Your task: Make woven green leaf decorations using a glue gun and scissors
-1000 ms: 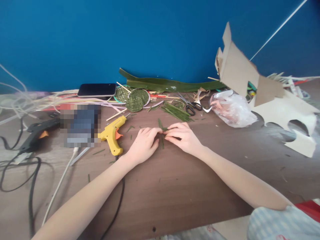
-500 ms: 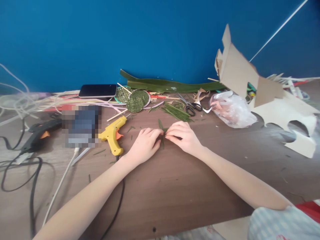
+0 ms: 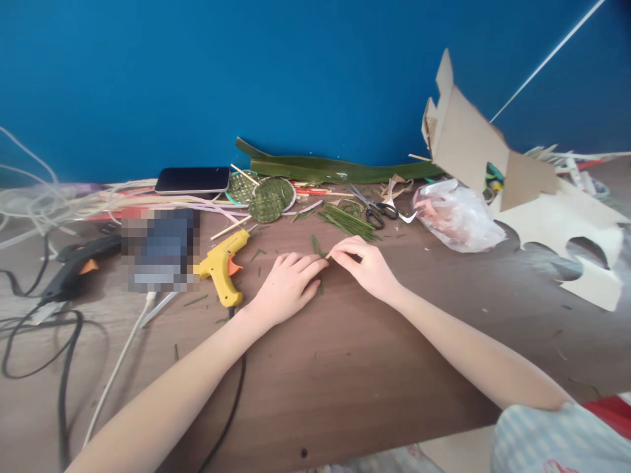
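Narrow green leaf strips (image 3: 316,244) lie crossed on the brown table, partly hidden under my fingers. My left hand (image 3: 290,286) rests over them, its fingers together and fingertips holding them against the tabletop; one end sticks out by the thumb. Close on its right, my right hand (image 3: 365,268) has thumb and forefinger pinched at the end of a strip. Just behind the hands is a bundle of cut leaf strips (image 3: 348,222). Black-handled scissors (image 3: 375,213) lie beside that bundle. A yellow glue gun (image 3: 223,268) is left of my left hand.
Round woven leaf pieces (image 3: 269,200), a long broad leaf (image 3: 340,169) and a phone (image 3: 192,179) lie along the blue wall. At right are a plastic bag (image 3: 461,217) and cut cardboard (image 3: 473,135). A black glue gun (image 3: 81,263) and cables occupy the left.
My right hand has shifted slightly, its pinch turned more downward at the strip. The left fingers have stretched a little further right over the crossed strips.
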`<move>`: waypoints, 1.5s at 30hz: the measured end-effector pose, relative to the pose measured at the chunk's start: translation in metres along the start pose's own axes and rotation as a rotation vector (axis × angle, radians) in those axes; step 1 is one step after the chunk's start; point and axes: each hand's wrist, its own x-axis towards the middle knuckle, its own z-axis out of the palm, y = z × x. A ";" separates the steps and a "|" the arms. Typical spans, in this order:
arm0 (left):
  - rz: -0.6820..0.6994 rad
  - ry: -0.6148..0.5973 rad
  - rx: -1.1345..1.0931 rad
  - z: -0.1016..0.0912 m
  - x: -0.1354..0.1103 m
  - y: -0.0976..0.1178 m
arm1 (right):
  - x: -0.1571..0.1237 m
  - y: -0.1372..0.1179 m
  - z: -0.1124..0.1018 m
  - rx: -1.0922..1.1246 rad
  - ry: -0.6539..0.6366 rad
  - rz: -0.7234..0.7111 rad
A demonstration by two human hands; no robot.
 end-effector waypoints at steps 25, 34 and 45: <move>-0.042 -0.001 -0.057 0.000 0.000 0.000 | 0.009 0.019 -0.024 -0.325 -0.253 -0.011; -0.039 -0.005 -0.045 -0.001 0.001 0.001 | 0.011 0.009 -0.025 -0.467 -0.277 -0.139; -0.017 0.001 0.011 0.000 0.000 0.000 | 0.006 0.003 -0.016 -0.083 -0.215 0.056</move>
